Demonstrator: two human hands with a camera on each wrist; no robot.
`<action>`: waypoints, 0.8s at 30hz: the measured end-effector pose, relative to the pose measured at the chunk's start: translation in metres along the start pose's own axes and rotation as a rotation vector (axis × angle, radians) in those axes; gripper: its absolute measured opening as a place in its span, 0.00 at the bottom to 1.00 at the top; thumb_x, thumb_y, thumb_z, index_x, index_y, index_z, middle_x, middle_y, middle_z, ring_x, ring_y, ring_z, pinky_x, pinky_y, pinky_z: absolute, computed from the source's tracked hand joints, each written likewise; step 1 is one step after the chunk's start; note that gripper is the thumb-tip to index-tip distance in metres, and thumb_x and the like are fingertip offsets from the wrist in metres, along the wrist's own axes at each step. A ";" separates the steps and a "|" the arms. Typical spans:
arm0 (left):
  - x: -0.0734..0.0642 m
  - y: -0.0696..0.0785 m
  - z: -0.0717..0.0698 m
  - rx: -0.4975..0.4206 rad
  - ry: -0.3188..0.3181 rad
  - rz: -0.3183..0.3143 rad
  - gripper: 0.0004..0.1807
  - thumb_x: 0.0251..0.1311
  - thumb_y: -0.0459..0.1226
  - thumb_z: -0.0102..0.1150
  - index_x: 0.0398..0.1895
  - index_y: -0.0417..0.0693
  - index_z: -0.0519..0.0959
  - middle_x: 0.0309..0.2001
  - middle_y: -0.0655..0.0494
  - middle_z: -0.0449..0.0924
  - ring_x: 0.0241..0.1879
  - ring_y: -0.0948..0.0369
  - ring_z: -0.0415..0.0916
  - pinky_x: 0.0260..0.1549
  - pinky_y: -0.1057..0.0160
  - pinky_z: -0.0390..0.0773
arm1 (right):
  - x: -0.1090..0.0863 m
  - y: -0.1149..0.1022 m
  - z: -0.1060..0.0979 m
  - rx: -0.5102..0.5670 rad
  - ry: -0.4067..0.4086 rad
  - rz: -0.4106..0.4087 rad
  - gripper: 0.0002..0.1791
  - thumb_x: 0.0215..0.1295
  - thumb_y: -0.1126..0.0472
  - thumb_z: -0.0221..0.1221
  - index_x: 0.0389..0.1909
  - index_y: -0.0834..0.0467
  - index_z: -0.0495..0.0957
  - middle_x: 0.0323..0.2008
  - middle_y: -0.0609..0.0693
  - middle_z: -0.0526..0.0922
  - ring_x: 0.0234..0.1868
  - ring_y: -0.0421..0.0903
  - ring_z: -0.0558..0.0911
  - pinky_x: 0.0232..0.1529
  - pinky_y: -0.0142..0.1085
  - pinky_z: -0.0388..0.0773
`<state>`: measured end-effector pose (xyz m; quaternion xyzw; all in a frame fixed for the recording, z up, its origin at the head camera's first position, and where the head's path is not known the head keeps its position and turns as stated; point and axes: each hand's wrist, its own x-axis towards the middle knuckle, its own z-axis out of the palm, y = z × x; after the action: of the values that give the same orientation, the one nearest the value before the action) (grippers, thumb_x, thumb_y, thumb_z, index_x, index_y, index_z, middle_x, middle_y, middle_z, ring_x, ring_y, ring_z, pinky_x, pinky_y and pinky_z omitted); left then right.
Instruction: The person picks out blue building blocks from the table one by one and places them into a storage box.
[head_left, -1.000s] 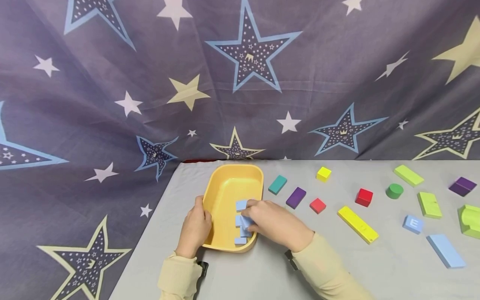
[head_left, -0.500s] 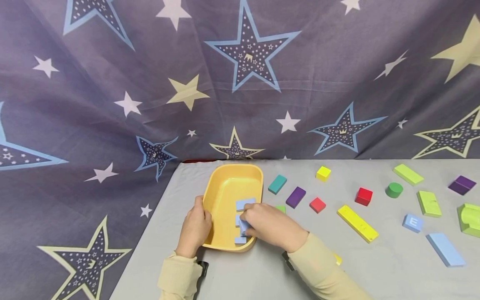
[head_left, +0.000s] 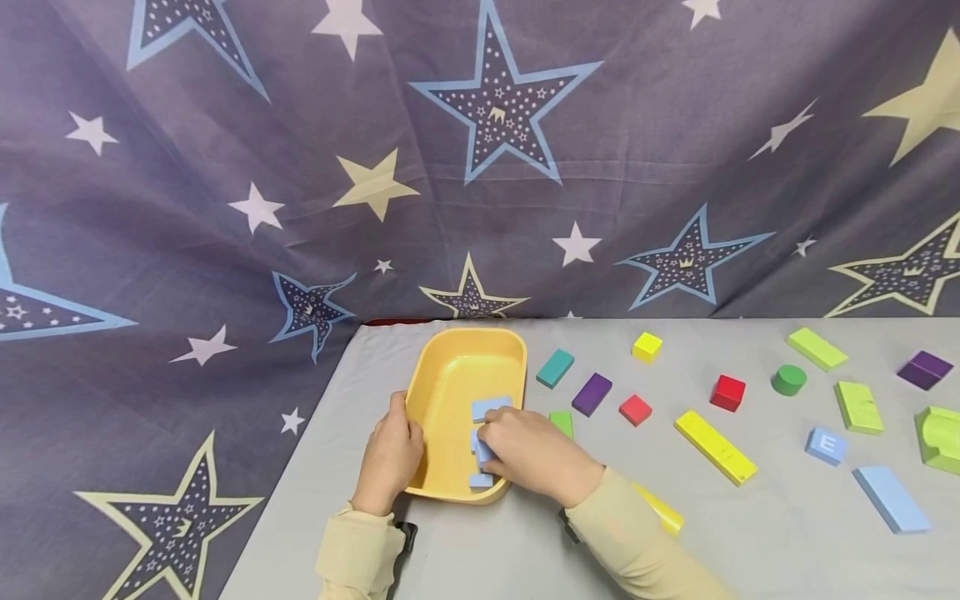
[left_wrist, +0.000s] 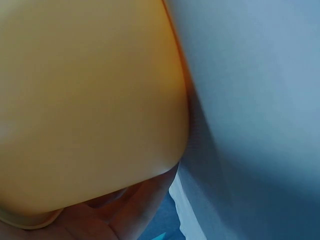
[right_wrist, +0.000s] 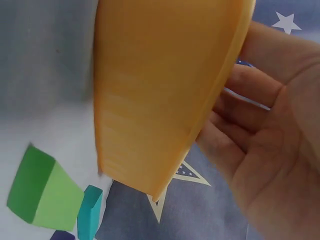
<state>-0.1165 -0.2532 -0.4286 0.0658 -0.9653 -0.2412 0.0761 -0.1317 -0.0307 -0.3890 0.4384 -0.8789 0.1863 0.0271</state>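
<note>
A yellow plastic tub [head_left: 453,392] stands at the left end of the table. My left hand [head_left: 392,454] grips its left side, thumb over the rim; in the left wrist view the fingers curl beneath the tub's outer wall [left_wrist: 100,110]. Over the right rim reaches my right hand [head_left: 540,457], pinching a light blue block [head_left: 483,456] inside the tub. Other light blue blocks lie around it: a longer one [head_left: 491,407] behind and a small one [head_left: 481,481] at the front. In the right wrist view, the tub wall hides the fingertips of my right hand [right_wrist: 260,115].
Right of the tub lie a green block [head_left: 561,422], a teal block [head_left: 555,368], a purple block [head_left: 592,394] and a yellow piece [head_left: 662,510] beside the right sleeve. Several more coloured blocks spread rightward, including a long yellow one [head_left: 716,447]. A star-patterned curtain [head_left: 480,233] hangs behind.
My right hand has shifted slightly left and down with the light blue block, uncovering the longer light blue block behind, the green block and the yellow piece. My left hand stays put.
</note>
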 end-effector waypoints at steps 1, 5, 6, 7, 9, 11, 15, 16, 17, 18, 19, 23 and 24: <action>0.000 0.000 0.000 0.000 0.001 0.002 0.21 0.69 0.29 0.45 0.64 0.34 0.65 0.42 0.33 0.82 0.36 0.43 0.83 0.34 0.45 0.79 | 0.000 0.000 0.001 -0.001 0.003 0.005 0.10 0.57 0.59 0.70 0.23 0.53 0.78 0.25 0.43 0.72 0.26 0.39 0.69 0.29 0.32 0.73; 0.000 0.000 0.000 0.000 0.006 0.008 0.21 0.69 0.29 0.46 0.64 0.34 0.65 0.42 0.33 0.83 0.36 0.43 0.83 0.34 0.45 0.79 | 0.001 -0.001 0.002 0.000 0.013 0.025 0.12 0.57 0.60 0.70 0.21 0.53 0.77 0.24 0.43 0.71 0.27 0.41 0.70 0.29 0.33 0.71; 0.000 0.000 0.000 0.000 0.007 0.009 0.21 0.69 0.29 0.46 0.64 0.34 0.65 0.42 0.33 0.83 0.36 0.43 0.83 0.34 0.45 0.79 | 0.001 -0.001 0.003 0.000 0.015 0.028 0.12 0.57 0.61 0.69 0.20 0.53 0.77 0.23 0.43 0.71 0.27 0.41 0.70 0.29 0.33 0.71; 0.000 0.000 0.000 0.000 0.008 0.010 0.21 0.69 0.29 0.46 0.64 0.34 0.65 0.42 0.33 0.83 0.37 0.43 0.83 0.34 0.45 0.79 | 0.001 -0.001 0.003 -0.001 0.015 0.031 0.11 0.57 0.61 0.69 0.21 0.54 0.77 0.23 0.43 0.71 0.27 0.41 0.70 0.30 0.33 0.71; 0.000 0.000 0.000 0.000 0.008 0.010 0.21 0.69 0.29 0.46 0.64 0.34 0.65 0.42 0.33 0.83 0.37 0.43 0.83 0.34 0.45 0.79 | 0.001 -0.002 0.003 -0.001 0.010 0.035 0.10 0.57 0.61 0.69 0.22 0.54 0.78 0.24 0.44 0.72 0.28 0.42 0.71 0.30 0.33 0.72; 0.000 0.001 0.000 -0.003 0.006 0.007 0.21 0.69 0.30 0.45 0.64 0.34 0.65 0.42 0.33 0.83 0.37 0.44 0.83 0.34 0.45 0.79 | 0.001 -0.002 0.003 0.000 0.000 0.043 0.09 0.58 0.60 0.69 0.24 0.55 0.79 0.25 0.44 0.73 0.29 0.42 0.71 0.31 0.33 0.72; 0.001 0.001 0.000 -0.007 -0.001 -0.005 0.21 0.70 0.30 0.45 0.65 0.35 0.65 0.44 0.33 0.82 0.38 0.44 0.83 0.35 0.45 0.79 | 0.002 -0.002 0.004 -0.001 -0.012 0.054 0.07 0.57 0.60 0.70 0.27 0.56 0.81 0.27 0.45 0.76 0.31 0.43 0.72 0.32 0.33 0.72; 0.001 0.001 0.000 -0.008 -0.003 -0.009 0.21 0.70 0.30 0.45 0.65 0.36 0.65 0.44 0.33 0.82 0.38 0.44 0.83 0.35 0.45 0.79 | 0.002 -0.002 0.003 -0.003 -0.011 0.054 0.06 0.57 0.61 0.70 0.28 0.57 0.82 0.27 0.45 0.77 0.31 0.43 0.73 0.32 0.34 0.72; 0.001 0.001 0.000 -0.008 -0.005 -0.012 0.21 0.70 0.30 0.45 0.65 0.36 0.65 0.44 0.33 0.82 0.38 0.43 0.83 0.35 0.45 0.79 | 0.002 -0.002 0.003 -0.006 -0.009 0.054 0.06 0.56 0.61 0.70 0.28 0.57 0.82 0.28 0.46 0.78 0.32 0.43 0.74 0.32 0.34 0.73; 0.001 0.001 0.000 -0.008 -0.006 -0.014 0.21 0.70 0.30 0.45 0.65 0.36 0.65 0.44 0.33 0.82 0.39 0.43 0.83 0.36 0.45 0.79 | 0.002 -0.003 0.004 -0.010 -0.007 0.053 0.05 0.56 0.62 0.70 0.29 0.57 0.82 0.28 0.47 0.79 0.32 0.44 0.75 0.33 0.35 0.74; 0.001 0.001 0.000 -0.009 -0.006 -0.016 0.21 0.70 0.30 0.45 0.65 0.36 0.65 0.44 0.33 0.82 0.39 0.43 0.83 0.36 0.44 0.78 | 0.002 -0.003 0.004 -0.014 -0.007 0.053 0.05 0.56 0.62 0.69 0.29 0.58 0.83 0.29 0.47 0.79 0.32 0.44 0.75 0.33 0.35 0.74; 0.000 0.000 0.000 -0.007 -0.002 -0.015 0.21 0.69 0.30 0.45 0.64 0.36 0.65 0.44 0.33 0.82 0.38 0.43 0.83 0.35 0.44 0.78 | 0.002 -0.005 0.005 -0.035 -0.006 0.053 0.04 0.57 0.63 0.68 0.30 0.58 0.83 0.30 0.48 0.81 0.33 0.45 0.76 0.34 0.36 0.75; 0.000 0.000 0.000 -0.006 0.000 -0.013 0.21 0.69 0.30 0.45 0.64 0.36 0.65 0.44 0.33 0.82 0.38 0.43 0.83 0.35 0.44 0.78 | 0.001 -0.005 0.005 -0.040 -0.007 0.054 0.04 0.57 0.63 0.68 0.30 0.58 0.83 0.30 0.48 0.81 0.33 0.45 0.76 0.34 0.36 0.75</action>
<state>-0.1163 -0.2530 -0.4283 0.0720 -0.9640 -0.2447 0.0747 -0.1279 -0.0364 -0.3915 0.4144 -0.8940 0.1679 0.0277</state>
